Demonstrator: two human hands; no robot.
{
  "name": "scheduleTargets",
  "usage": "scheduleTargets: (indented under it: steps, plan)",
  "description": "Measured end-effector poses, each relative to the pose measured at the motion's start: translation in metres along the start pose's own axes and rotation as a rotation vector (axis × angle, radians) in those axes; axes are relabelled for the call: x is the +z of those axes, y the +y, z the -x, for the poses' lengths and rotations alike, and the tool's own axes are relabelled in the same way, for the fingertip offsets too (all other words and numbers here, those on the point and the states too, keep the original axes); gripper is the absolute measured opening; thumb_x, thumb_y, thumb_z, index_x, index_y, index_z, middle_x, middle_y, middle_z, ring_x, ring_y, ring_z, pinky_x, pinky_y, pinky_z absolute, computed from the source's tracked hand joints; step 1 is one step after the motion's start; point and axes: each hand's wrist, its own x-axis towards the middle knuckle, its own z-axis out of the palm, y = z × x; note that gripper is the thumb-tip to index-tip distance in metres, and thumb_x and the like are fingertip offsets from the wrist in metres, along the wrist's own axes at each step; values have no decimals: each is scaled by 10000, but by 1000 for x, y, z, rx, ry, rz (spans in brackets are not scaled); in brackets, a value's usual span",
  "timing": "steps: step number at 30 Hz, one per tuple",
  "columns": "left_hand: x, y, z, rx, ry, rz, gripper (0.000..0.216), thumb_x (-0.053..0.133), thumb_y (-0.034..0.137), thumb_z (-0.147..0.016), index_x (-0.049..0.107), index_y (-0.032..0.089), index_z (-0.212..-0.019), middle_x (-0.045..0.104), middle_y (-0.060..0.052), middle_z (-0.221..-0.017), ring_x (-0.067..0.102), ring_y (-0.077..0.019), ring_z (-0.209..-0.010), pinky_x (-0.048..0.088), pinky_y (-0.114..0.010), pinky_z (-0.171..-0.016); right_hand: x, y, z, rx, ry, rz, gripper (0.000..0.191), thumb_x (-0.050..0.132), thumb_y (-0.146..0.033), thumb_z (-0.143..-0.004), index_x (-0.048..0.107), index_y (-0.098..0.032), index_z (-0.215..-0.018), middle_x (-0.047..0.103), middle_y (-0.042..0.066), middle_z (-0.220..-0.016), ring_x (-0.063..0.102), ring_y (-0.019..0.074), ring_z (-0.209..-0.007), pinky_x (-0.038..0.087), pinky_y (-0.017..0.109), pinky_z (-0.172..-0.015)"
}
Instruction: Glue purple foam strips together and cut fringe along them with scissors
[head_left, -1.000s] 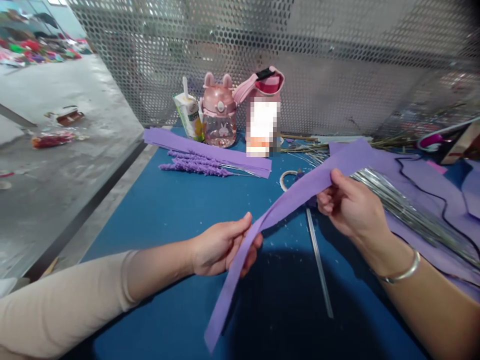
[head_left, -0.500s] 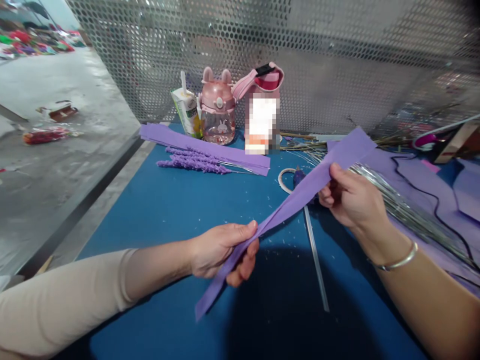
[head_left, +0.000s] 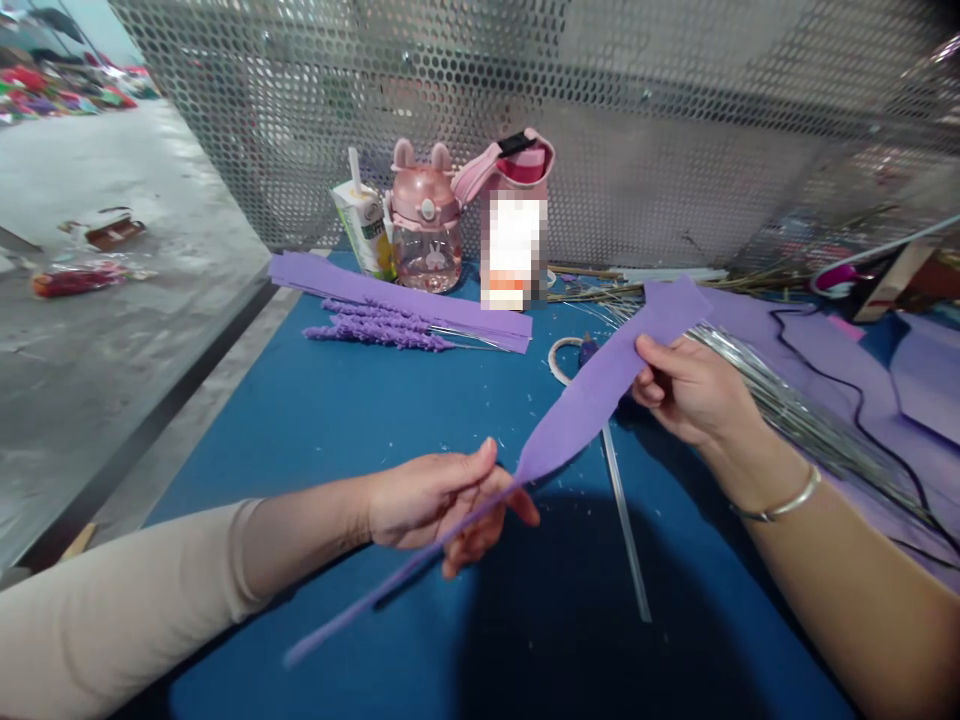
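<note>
A long purple strip (head_left: pixel 592 405), paper or thin foam, slants across the middle of the view. Its upper right part is pinched between the thumb and fingers of my right hand (head_left: pixel 694 385). From there it twists to a narrow edge and runs down to the lower left. My left hand (head_left: pixel 446 505) is open, thumb raised and fingers apart, and the strip passes across its fingers. Behind the strip lie a white tape ring (head_left: pixel 561 362) and a dark blue glue gun (head_left: pixel 589 348), partly covered. A clear glue stick (head_left: pixel 626 530) extends toward me from there.
Purple strips (head_left: pixel 480 318) and purple flower stems (head_left: pixel 379 328) lie at the back left. A drink carton (head_left: pixel 365 230), a pink cup (head_left: pixel 426 225) and a pink bottle (head_left: pixel 517 180) stand by the perforated metal panel (head_left: pixel 637 150). Wire stems (head_left: pixel 802 410) and a black cord (head_left: pixel 847 375) lie right.
My left hand has loosened from the strip, its fingers spreading. The strip's lower end has swung left and turned edge-on. My right hand has kept its pinch, and the view has shifted slightly.
</note>
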Motion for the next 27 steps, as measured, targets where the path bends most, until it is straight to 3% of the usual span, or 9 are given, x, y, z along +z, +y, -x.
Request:
scheduleTargets:
  steps: [5,7,8,11,14,18,22,24,27]
  plan:
    - [-2,-2,-7,123,145,40,378,348,508,-883,506,165,-881,560,-10,-607,478,-88,-390,349,-160,-325,16,9,9,93,-80,18,195,667,-283,-755,558,-160,-649,551,-31,-509,449,51,-377,351,165,-348]
    - [0,-2,-8,243,254,25,276,406,433,-888,479,169,-854,524,20,-600,408,-57,-359,311,-142,-307,23,10,14,92,-149,17,141,647,-276,-769,589,-177,-852,650,14,-693,583,99,-534,439,181,-422]
    - [1,-1,-8,323,322,28,233,441,403,-882,468,174,-848,509,33,-606,378,-42,-358,288,-128,-306,25,10,16,80,-187,19,231,627,-276,-783,564,-198,-990,675,41,-829,630,132,-667,476,197,-475]
    - [2,1,-10,548,573,53,191,499,363,-863,457,178,-845,491,43,-636,352,-24,-385,263,-104,-320,27,6,19,-34,-204,121,434,567,-311,-824,416,-245,-1224,628,82,-1085,617,192,-921,505,236,-548]
    - [0,1,-11,575,737,18,218,489,366,-864,471,173,-962,543,11,-692,441,-48,-423,333,-127,-335,20,1,19,-260,-42,365,333,555,-333,-834,482,-226,-1140,639,55,-944,613,166,-767,475,231,-513]
    - [-5,-2,-10,405,708,-162,432,476,387,-866,345,180,-1222,607,-26,-705,556,-118,-460,447,-213,-382,3,-8,17,-352,108,714,191,554,-343,-827,558,-227,-979,605,10,-727,559,146,-602,442,250,-497]
    - [-2,0,-7,375,696,-220,448,506,377,-851,345,194,-1227,586,4,-645,527,-109,-417,433,-209,-369,-14,-8,14,-313,102,1172,202,552,-374,-803,593,-220,-927,632,29,-757,564,174,-588,451,316,-556]
    - [-1,4,-6,465,723,-86,334,501,340,-858,416,181,-1139,539,30,-614,455,-67,-388,360,-155,-339,-22,-3,10,-308,112,1346,264,539,-314,-787,571,-201,-1023,651,64,-860,604,219,-674,473,353,-611]
    - [-1,11,-6,565,733,167,201,479,344,-869,485,160,-950,475,41,-609,374,-27,-393,258,-111,-327,-34,9,2,-325,71,1560,538,542,-212,-713,453,-112,-1235,579,172,-1162,558,335,-1024,455,435,-819]
